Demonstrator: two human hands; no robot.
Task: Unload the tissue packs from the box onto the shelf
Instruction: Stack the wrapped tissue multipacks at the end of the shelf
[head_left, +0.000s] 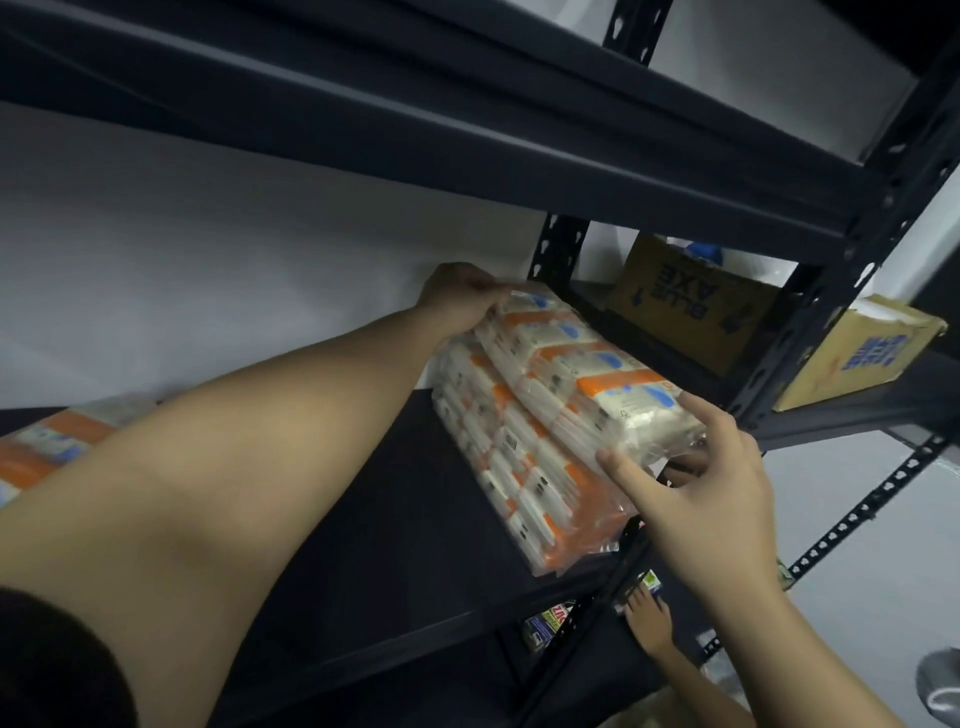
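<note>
The upper tissue pack (576, 364), a clear-wrapped bundle with orange and blue print, lies on top of a second, similar pack (519, 493) on the dark shelf board (363, 519) of a metal rack, close to the right upright (810, 332). The left hand (460, 296) reaches to the far end of the upper pack, against the white wall, with its fingers curled over the wrapper edge and gripping it. The right hand (696, 483) is at the near end of the same pack: the fingers are extended and pressed flat against the end and the near side of the wrapper, and the thumb position under the pack cannot be determined. The lower pack protrudes slightly past the near edge of the shelf board. A further tissue pack (47, 441) lies at the far left of the same shelf, partly hidden behind the left arm. Beyond the upright, on the right, two brown cardboard boxes with blue print stand on adjacent shelving: one box (696, 306) farther back, and another box (862, 353) at the right. A bare foot (647, 618) is visible on the floor below the shelf.
</note>
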